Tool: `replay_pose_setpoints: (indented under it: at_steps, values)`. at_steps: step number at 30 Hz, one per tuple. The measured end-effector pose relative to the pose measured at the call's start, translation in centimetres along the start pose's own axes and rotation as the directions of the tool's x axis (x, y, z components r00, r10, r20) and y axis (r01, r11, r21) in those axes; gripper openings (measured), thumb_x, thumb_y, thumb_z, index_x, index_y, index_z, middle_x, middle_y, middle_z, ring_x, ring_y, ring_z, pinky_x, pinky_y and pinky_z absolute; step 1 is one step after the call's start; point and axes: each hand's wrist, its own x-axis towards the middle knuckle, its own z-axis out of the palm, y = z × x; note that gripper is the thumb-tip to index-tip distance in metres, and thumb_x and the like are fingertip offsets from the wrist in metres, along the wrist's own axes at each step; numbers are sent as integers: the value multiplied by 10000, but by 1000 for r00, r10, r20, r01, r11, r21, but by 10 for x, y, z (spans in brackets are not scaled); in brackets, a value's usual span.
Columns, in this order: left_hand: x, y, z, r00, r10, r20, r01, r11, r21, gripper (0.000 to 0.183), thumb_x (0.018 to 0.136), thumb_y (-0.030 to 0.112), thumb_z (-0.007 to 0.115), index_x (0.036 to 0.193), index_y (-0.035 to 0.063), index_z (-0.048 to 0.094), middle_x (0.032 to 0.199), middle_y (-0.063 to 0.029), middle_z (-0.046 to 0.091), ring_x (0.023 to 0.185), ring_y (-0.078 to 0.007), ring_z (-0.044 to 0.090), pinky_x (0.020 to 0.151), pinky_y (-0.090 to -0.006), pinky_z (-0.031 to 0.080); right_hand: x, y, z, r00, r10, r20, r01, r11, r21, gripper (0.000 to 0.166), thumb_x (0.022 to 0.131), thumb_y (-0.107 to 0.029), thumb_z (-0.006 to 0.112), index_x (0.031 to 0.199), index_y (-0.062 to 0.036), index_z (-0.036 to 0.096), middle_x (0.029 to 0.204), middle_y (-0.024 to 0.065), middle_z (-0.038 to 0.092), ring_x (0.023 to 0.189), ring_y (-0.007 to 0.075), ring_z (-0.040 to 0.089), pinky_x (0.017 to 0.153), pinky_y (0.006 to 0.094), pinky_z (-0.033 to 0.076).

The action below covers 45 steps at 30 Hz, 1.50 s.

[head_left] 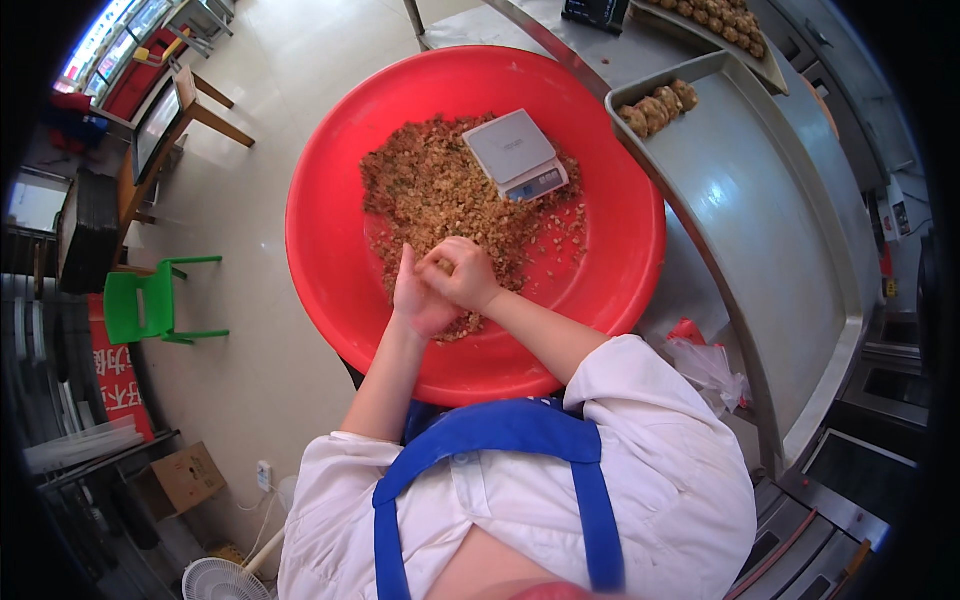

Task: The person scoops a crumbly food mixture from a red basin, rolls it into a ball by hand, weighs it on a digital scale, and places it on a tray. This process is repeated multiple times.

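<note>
A large round red plastic basin (330, 225) holds a heap of brown crumbly mixture with nut pieces (427, 180). Above the near part of that heap my hands meet. My left hand (424, 296) is raised with its palm turned inward and its thumb up. The curled fingers of my right hand (461, 274) press a small lump of the mixture (445, 266) against it. Part of the lump is hidden by the fingers. On the far right of the heap rests a digital kitchen scale (514, 150), with nothing on its plate.
To the right, a metal baking tray (780, 195) bears several shaped lumps (660, 109) at its far left corner. Another tray (772, 75) of small balls lies beyond. A plastic bag (705, 367) is beside the basin. A green chair (154, 304) stands left on the floor.
</note>
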Motion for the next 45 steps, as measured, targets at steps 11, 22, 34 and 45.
replay_pose_setpoints:
  at_steps: [11,22,34,45]
  values:
    - [9,-1,-13,991,-102,-82,112,984,140,915,906,783,256,1516,102,275,1503,-163,414,1354,-336,421,1123,-550,258,11,57,1,975,210,76,-185,950,-251,302,862,-341,684,753,-60,665,769,148,669,723,340,657,649,439,517]
    - [21,-54,-11,987,155,-36,64,-179,982,442,958,319,624,1303,52,557,1254,-172,612,1143,-236,606,970,-385,479,107,142,-92,929,309,-201,-365,685,-630,611,947,-381,538,1446,-50,414,1507,176,397,1479,356,188,1160,610,148]
    - [43,-91,-57,910,-402,-102,-402,-915,25,471,940,239,485,1403,164,526,1398,-81,562,1205,-257,607,924,-378,527,-12,22,-66,916,269,296,-104,875,-472,274,832,-347,678,975,-128,758,1152,98,679,1276,308,477,1058,523,310]
    - [69,-81,-35,903,-253,346,-400,-788,468,197,887,153,542,950,89,718,998,-84,716,940,-186,681,875,-334,507,-11,26,-53,906,188,378,-5,900,-435,239,815,-328,701,937,-129,749,987,81,703,1088,276,575,969,449,395]
